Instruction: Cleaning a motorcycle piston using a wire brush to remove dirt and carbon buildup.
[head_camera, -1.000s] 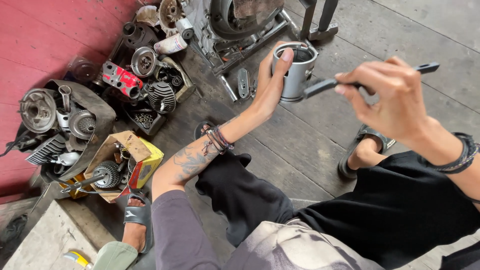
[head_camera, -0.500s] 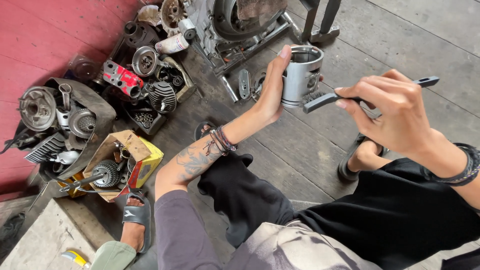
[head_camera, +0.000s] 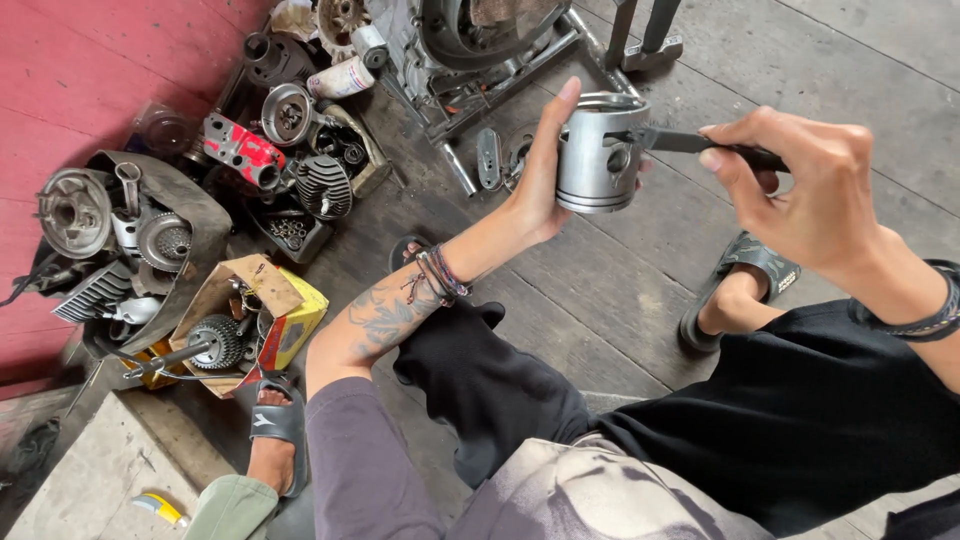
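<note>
My left hand (head_camera: 540, 180) holds a silver metal piston (head_camera: 597, 152) upright in front of me, fingers wrapped behind it, its open skirt facing up. My right hand (head_camera: 800, 190) grips a dark slim tool (head_camera: 700, 143) whose tip pokes into the side of the piston near the pin hole. Bracelets ring both wrists and my left forearm bears a tattoo. Both hands hover above the wooden plank floor (head_camera: 600, 290).
Engine parts lie at the left: a finned cylinder (head_camera: 322, 185), a red part (head_camera: 240, 150), gears in a yellow cardboard box (head_camera: 250, 320), a dark tray of parts (head_camera: 130, 240). An engine block on a stand (head_camera: 470, 40) sits ahead. My sandalled feet (head_camera: 745, 275) rest below.
The piston has turned in my left hand. My right hand has brought the tool closer, and its tip now enters the piston's side.
</note>
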